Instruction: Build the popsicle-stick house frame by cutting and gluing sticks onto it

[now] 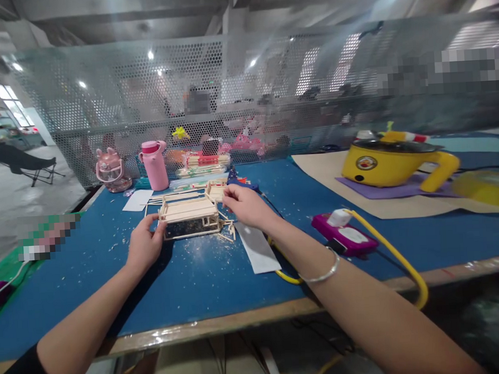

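Note:
A small model built of pale wooden sticks point(187, 210) stands on the blue table, with a flat stick top and an open frame below. My left hand point(144, 243) grips its left end between thumb and fingers. Over by the model's back right corner, my right hand point(246, 205) has its fingertips pinched together; what they hold, if anything, is too small to tell. Beside that hand is a smaller stick piece point(215, 192). Short stick offcuts point(227, 233) lie at the model's right. Behind the right hand a dark blue tool point(249, 185) is partly hidden.
Behind the model stand a pink flask point(154, 167) and a pink bottle point(114, 172), before a perforated metal screen point(136, 92). To the right are a purple power strip point(348, 237) with a yellow cord and a yellow electric pot point(374, 166). White card point(259, 250) lies near my right wrist.

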`<action>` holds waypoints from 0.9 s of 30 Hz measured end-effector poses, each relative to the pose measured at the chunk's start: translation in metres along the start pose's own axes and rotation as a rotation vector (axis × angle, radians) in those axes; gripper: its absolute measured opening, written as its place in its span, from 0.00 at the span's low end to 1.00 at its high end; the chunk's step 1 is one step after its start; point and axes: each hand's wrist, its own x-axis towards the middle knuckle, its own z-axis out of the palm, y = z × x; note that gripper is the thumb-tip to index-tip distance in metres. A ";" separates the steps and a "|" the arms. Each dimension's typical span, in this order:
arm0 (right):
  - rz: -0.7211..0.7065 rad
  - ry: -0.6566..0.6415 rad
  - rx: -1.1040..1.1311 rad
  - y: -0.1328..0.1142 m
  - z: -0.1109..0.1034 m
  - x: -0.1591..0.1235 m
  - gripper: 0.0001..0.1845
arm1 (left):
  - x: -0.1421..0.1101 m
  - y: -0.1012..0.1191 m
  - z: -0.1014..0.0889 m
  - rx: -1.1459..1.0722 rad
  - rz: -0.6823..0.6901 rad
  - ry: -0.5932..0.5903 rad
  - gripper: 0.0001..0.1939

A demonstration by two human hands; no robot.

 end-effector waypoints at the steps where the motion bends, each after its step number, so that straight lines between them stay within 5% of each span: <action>1: 0.031 0.023 0.023 0.002 0.004 0.005 0.07 | 0.000 0.000 0.000 -0.029 -0.004 0.007 0.18; 8: 0.216 -0.054 -0.108 0.021 0.018 0.024 0.06 | 0.012 -0.005 -0.002 -0.350 -0.114 0.137 0.17; 12: -0.081 -0.305 -0.404 0.018 0.025 0.031 0.07 | 0.022 -0.005 -0.009 -0.551 -0.173 0.269 0.18; 16: -0.371 -0.480 -0.520 0.012 0.052 0.047 0.09 | 0.024 -0.006 -0.011 -0.572 -0.187 0.276 0.17; 21: -0.392 -0.534 -0.540 0.018 0.076 0.053 0.09 | 0.021 -0.005 -0.007 -0.581 -0.189 0.199 0.16; 27: -0.365 -0.539 -0.541 0.035 0.052 0.034 0.08 | 0.017 0.005 -0.003 -0.684 -0.183 0.124 0.18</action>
